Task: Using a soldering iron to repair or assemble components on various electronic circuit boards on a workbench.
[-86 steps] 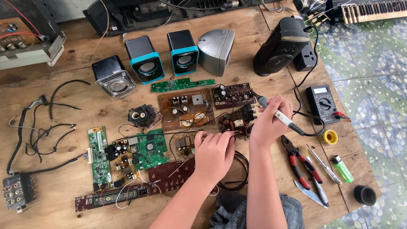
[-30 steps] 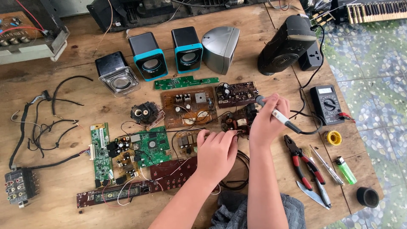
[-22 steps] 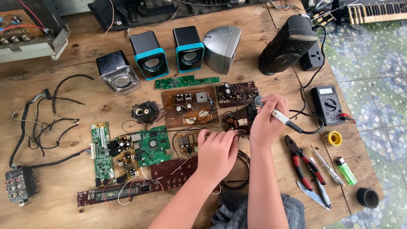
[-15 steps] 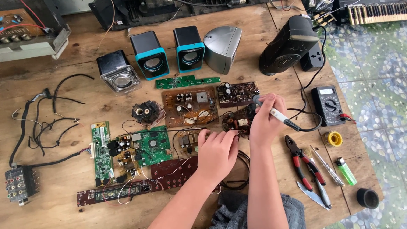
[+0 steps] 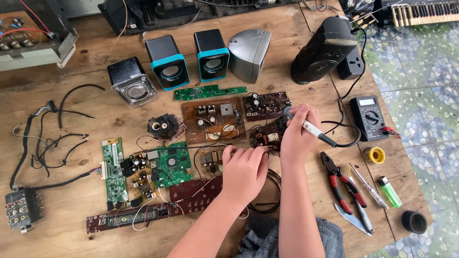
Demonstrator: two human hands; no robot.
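Note:
My right hand (image 5: 297, 135) grips a soldering iron (image 5: 311, 129) with a white and black handle; its tip end points down at a small dark circuit board (image 5: 267, 136) in the middle of the wooden table (image 5: 86, 119). My left hand (image 5: 245, 168) lies palm down with fingers spread, pressing on the boards just left of that small board, fingertips touching its edge. A brown circuit board (image 5: 213, 120) lies above the left hand. The iron's black cord (image 5: 345, 138) loops off to the right.
Small speakers (image 5: 167, 63) and a grey speaker (image 5: 248, 53) stand at the back, a black speaker (image 5: 324, 50) at the right. A multimeter (image 5: 368, 117), solder roll (image 5: 375, 155), pliers (image 5: 340, 179), screwdriver (image 5: 367, 185), green lighter (image 5: 390, 191) lie right. Green boards (image 5: 165, 165) and loose wires (image 5: 52, 138) lie left.
My right hand has shifted the soldering iron slightly up and left over the small dark board. The left hand has stayed pressed on the boards.

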